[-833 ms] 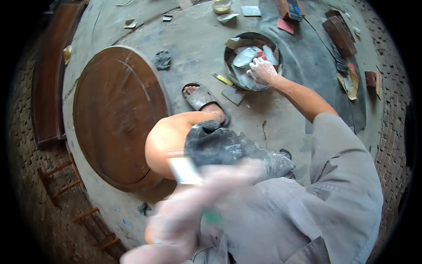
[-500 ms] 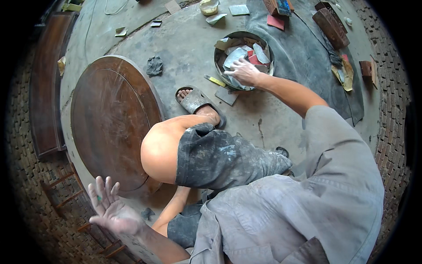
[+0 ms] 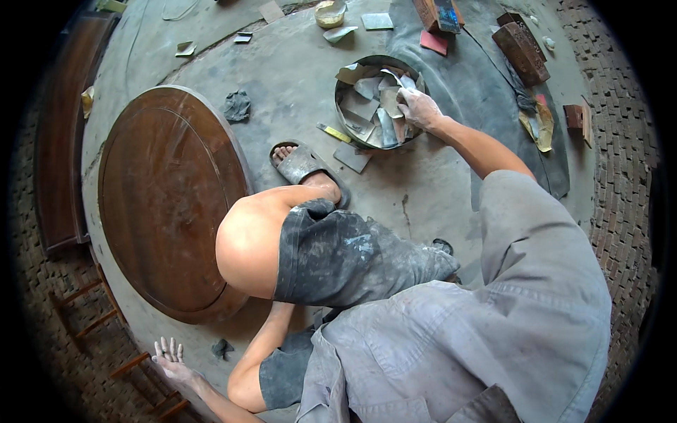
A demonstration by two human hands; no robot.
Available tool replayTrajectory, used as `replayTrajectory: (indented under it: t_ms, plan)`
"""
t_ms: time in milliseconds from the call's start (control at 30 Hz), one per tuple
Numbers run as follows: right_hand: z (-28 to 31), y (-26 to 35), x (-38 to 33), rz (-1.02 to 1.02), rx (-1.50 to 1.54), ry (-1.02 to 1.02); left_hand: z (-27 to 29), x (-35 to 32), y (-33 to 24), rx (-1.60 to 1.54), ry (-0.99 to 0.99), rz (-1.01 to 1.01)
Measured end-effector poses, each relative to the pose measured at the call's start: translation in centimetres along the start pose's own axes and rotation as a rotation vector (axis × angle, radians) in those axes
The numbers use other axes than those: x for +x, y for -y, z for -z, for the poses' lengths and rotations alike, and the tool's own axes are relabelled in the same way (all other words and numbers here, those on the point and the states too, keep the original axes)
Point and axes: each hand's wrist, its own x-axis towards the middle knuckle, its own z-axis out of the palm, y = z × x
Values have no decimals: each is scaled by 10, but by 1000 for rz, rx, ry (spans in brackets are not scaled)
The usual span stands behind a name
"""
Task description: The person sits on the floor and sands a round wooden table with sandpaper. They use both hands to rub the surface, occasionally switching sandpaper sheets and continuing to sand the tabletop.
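My right hand [image 3: 421, 111] reaches over the right rim of a round dark tub [image 3: 339, 106]. The tub holds several cut and folded pieces that look like sandpaper [image 3: 358, 104], grey, whitish and tan. Its fingers are drawn together beside a pale curled piece [image 3: 396, 76]; what lies between them is hidden. Low on the left, my dusty left hand [image 3: 171, 361] is raised with nothing in it, fingers apart and palm up. Near it stands a round brown wooden panel [image 3: 169, 204] with dusty streaks, left of my bent knee.
A yellow cutter knife [image 3: 333, 132] and a grey flat sheet [image 3: 352, 158] lie beside the tub. A crumpled dark cloth [image 3: 238, 106] is on the floor. Brown wooden blocks [image 3: 522, 53] sit at upper right. A long dark panel [image 3: 60, 141] and a wooden ladder-like frame [image 3: 88, 307] are at left.
My right hand has moved from over the tub's middle to its right side, its fingers closing. The pieces inside are rearranged; red ones no longer show. My left hand has moved lower.
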Motion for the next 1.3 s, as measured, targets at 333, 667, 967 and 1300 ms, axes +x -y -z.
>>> replayTrajectory:
  t_ms: [333,667,967,1300]
  plan:
    - [-11,37,1,403,-596,-75,3,4,17,7,-13,102]
    - [-56,68,55,224,-352,184,12,13,37,48,63,118]
    - [-38,69,74,-113,-312,300,-1,18,28,59,100,142]
    - [4,59,83,-196,-296,264,11,20,36,68,119,149]
